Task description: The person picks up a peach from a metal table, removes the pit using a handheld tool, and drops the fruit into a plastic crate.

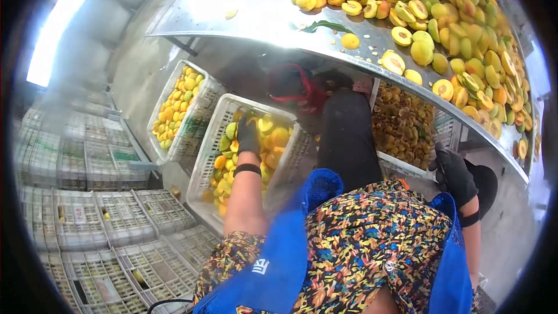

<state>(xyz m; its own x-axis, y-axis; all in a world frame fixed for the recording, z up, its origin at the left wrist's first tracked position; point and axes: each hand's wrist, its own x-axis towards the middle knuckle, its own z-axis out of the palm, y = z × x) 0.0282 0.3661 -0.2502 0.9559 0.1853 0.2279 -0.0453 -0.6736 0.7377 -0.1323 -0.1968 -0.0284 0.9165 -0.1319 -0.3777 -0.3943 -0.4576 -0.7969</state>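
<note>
My left hand point(249, 137), in a black glove, reaches down into a white plastic crate point(204, 166) of yellow and green peaches point(224, 183). Its fingers are among the fruit, and their tips are partly hidden, so I cannot see whether they grip a peach. My right hand point(456, 177), also gloved in black, is beside my right leg, below the edge of the metal table point(261, 17). Its fingers are curled together; what they hold, if anything, does not show.
Halved and whole peaches point(465, 40) are heaped on the table. Under it stands a crate of brown peach pits point(401, 122). A second peach crate point(197, 116) stands beyond the first. Stacked crates point(110, 227) fill the left. A red item point(311, 90) lies under the table.
</note>
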